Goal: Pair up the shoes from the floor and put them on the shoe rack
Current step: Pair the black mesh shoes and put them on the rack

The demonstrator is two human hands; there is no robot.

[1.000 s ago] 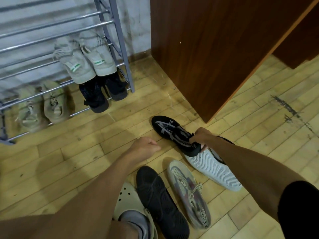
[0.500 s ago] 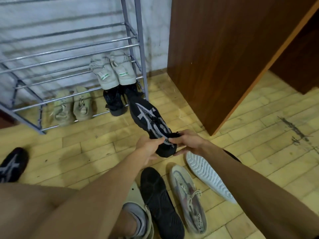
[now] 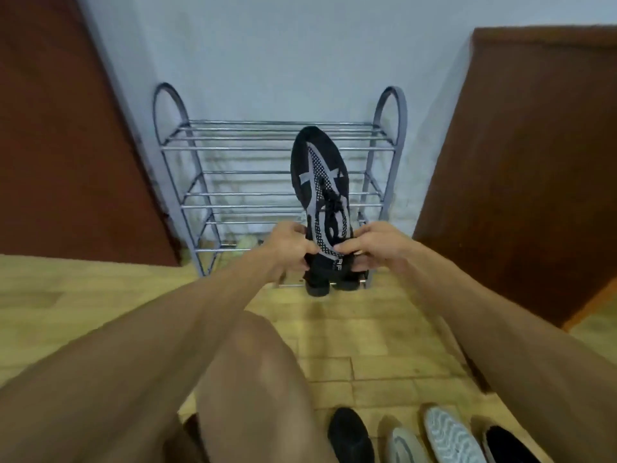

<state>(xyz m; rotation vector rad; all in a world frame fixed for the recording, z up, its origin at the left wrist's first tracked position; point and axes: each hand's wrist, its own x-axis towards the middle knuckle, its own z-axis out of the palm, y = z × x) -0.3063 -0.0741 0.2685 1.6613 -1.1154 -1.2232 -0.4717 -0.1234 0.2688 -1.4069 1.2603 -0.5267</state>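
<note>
1. A second ago the right hand (image 3: 377, 245) alone gripped the black shoe (image 3: 320, 182) on the floor (image 3: 334, 345). Now both hands grip it, lifted off the floor and held up in front of the rack (image 3: 233, 148).
2. The left hand (image 3: 287, 245) curls round the heel end from one side, the right hand from the other.
3. The view has swung to face the rack squarely, so placing looks close. Its mate is not in view, so I judge the pairing not yet done.
4. The shoe is black knit with a grey dotted pattern and dark laces. Its toe points up and away, overlapping the upper tiers in view.
5. Four shoes (image 3: 450, 436) lie on the floor nearby.
</note>
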